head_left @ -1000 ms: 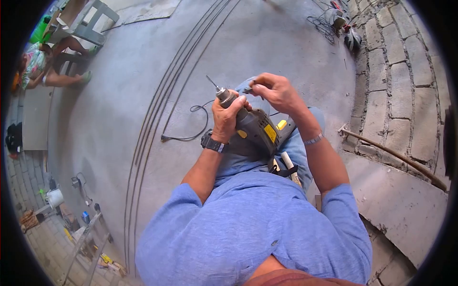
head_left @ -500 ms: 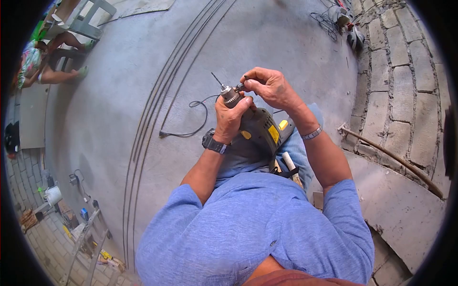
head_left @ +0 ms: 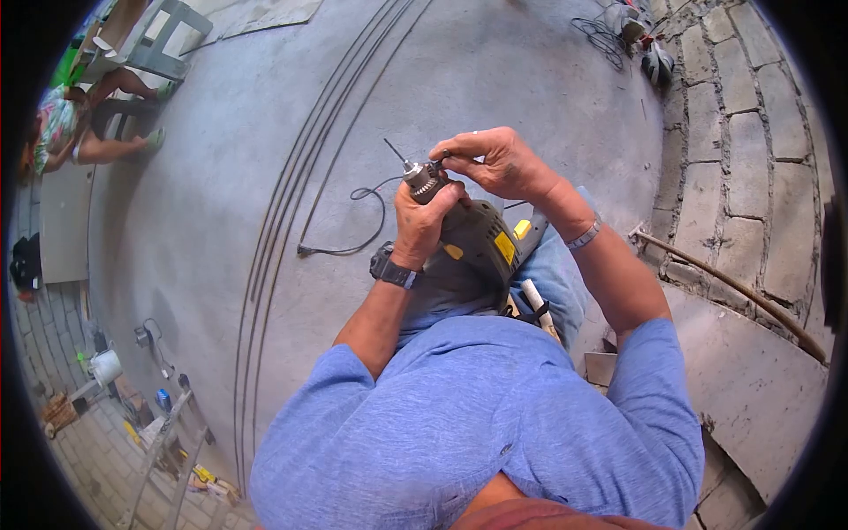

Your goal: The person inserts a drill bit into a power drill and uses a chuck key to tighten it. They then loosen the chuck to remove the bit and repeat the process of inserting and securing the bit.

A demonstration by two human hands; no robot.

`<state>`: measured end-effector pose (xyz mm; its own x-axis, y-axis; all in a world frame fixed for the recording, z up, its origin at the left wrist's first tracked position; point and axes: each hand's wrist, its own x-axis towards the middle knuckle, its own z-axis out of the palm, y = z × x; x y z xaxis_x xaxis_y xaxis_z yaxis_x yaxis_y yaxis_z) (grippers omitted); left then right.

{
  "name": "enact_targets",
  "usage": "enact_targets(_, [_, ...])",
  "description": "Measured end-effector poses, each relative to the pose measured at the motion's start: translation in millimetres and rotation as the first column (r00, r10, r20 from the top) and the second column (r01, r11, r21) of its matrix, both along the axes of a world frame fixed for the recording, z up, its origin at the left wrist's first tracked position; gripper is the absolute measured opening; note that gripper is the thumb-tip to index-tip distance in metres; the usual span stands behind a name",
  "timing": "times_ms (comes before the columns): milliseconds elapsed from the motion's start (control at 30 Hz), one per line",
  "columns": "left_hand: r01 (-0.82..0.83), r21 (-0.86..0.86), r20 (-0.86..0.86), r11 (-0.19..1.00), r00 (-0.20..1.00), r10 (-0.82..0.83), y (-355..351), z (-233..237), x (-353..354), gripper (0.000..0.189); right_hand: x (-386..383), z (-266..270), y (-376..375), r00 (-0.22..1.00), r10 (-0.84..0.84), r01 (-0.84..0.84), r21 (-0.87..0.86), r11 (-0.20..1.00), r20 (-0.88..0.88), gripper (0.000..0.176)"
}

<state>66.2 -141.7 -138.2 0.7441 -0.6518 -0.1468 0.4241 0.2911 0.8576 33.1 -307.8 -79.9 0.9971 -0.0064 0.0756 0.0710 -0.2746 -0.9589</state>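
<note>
drill [head_left: 481,240]: on your lap [head_left: 563,276], bit [head_left: 394,150] outward
left hand [head_left: 417,225]: grip closed round drill by chuck [head_left: 426,184]; brace firmly
right hand [head_left: 510,168]: grip pinched nearly shut on key [head_left: 441,158]; hold it square

The person wears a heathered blue short-sleeved shirt [head_left: 442,397] with a small dark mark low on its front, faded blue jeans [head_left: 552,283], a chunky black wristwatch [head_left: 392,267] on one wrist and a silver-toned metal band [head_left: 585,231] on the other.
</note>
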Motion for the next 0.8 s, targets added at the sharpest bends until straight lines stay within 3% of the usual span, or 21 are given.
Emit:
enact_targets(67, [0.031,-0.002,0.014,1.0,0.999,-0.031,2,0,1,0.018,0,0,3,0.999,-0.023,0.029,-0.158,0.987,0.042,0.018])
enact_targets(133, [0.07,0.0,0.02,0.998,0.997,-0.07,2,9,1,0.023,-2,-1,8,0.997,-0.068,0.07,-0.131,0.989,0.02,0.017])
enact_targets(233, [-0.145,-0.113,-0.043,0.983,0.989,0.141,-6,23,1,0.052,-3,-8,11,0.99,-0.139,0.139,-0.075,0.987,-0.003,0.017])
enact_targets(333, [-0.234,0.161,0.088,0.959,0.971,0.222,-21,28,10,0.046,-5,-7,7,0.98,-0.195,0.198,-0.089,0.976,0.038,0.019])
enact_targets(400, [-0.23,0.157,0.128,0.96,0.969,0.211,-33,36,10,0.038,-9,-8,-1,0.97,-0.242,0.244,-0.052,0.969,0.031,0.017])
enact_targets(433, [-0.244,0.174,0.152,0.954,0.964,0.219,-38,39,6,0.031,-13,-10,-5,0.965,-0.256,0.257,-0.013,0.966,0.055,0.024])
enact_targets(533, [-0.228,0.133,0.268,0.965,0.945,0.186,-54,38,4,0.028,-25,-25,-14,0.962,-0.272,0.267,-0.11,0.957,-0.033,0.036])
enact_targets(600, [-0.209,0.123,0.307,0.97,0.938,0.163,-62,34,-1,0.025,-35,-30,-14,0.955,-0.293,0.295,-0.103,0.95,0.039,0.038])
enact_targets(667, [-0.207,0.093,0.384,0.974,0.91,0.156,-67,27,-7,0.027,-46,-31,-17,0.909,-0.241,0.369,-0.386,0.846,0.341,0.032])
enact_targets(733, [-0.173,0.103,0.38,0.98,0.917,0.122,-69,23,-18,0.031,-60,-29,-16,0.911,-0.267,0.374,-0.355,0.857,0.315,0.027])
enact_targets(800, [-0.219,0.168,0.534,0.961,0.84,0.099,-75,19,-26,0.035,-71,-33,-19,0.901,-0.351,0.418,-0.294,0.86,0.254,0.027])
